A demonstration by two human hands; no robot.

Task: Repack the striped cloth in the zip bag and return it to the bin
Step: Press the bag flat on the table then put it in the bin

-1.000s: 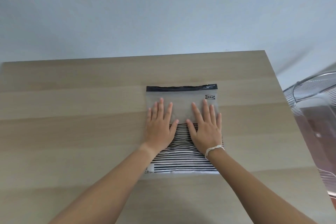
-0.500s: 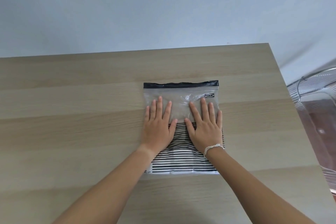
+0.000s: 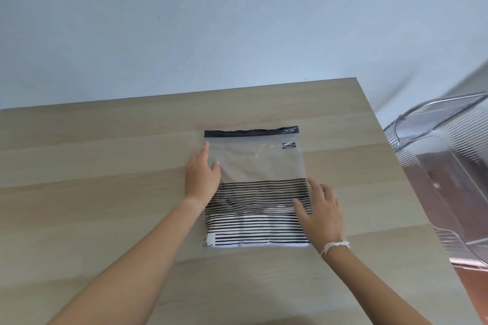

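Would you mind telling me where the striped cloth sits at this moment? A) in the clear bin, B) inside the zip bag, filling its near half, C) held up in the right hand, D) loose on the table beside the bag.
B: the striped cloth shows through the clear zip bag, filling the half nearest the person, while the bag lies flat on the wooden table.

Striped cloth (image 3: 257, 212) folded inside clear zip bag (image 3: 260, 163), flat on table; empty clear bin (image 3: 449, 166) right.

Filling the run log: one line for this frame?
cloth: in bag | bag: flat on table | left hand: on bag's left edge | right hand: at right edge | bin: off table, right
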